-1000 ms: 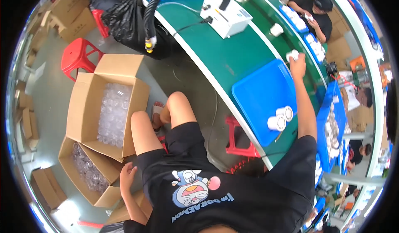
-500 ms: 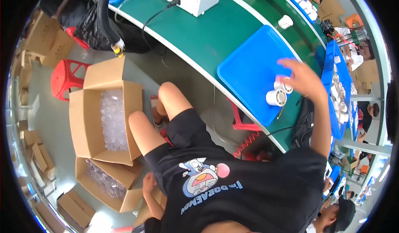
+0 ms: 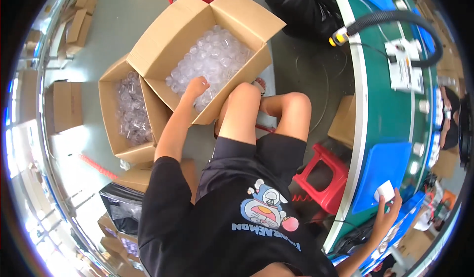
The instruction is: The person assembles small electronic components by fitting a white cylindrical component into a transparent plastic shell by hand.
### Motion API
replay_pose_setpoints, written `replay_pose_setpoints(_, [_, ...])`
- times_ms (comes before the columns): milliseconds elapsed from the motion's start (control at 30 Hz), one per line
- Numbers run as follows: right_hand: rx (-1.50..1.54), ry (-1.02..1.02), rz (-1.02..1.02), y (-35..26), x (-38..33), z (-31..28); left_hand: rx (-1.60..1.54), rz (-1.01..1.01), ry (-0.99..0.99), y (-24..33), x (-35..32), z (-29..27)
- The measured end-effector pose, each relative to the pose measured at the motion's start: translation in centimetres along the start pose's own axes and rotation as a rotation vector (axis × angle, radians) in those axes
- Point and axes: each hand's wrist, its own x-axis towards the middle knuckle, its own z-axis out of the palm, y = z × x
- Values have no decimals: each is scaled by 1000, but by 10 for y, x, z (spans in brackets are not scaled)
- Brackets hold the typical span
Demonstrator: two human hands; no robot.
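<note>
The left hand (image 3: 196, 86) is sunk among clear plastic pieces (image 3: 217, 59) in the open carton (image 3: 163, 44), grip unclear; a white cup (image 3: 384, 191) is grasped by the right hand (image 3: 386, 216) over the blue tray (image 3: 380, 168).

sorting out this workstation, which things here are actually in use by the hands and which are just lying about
In use:
left hand in the open cardboard box of clear plastic cups
right hand holding a small white cup at the blue tray

Lying about:
second open box of clear cups
red plastic stool
black rubbish bag
closed brown carton
</note>
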Motion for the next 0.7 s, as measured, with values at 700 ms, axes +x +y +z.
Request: replay_pose_setpoints(700, [2607,-728,783,-279,251,278,-186,-357,165,-21,140,132])
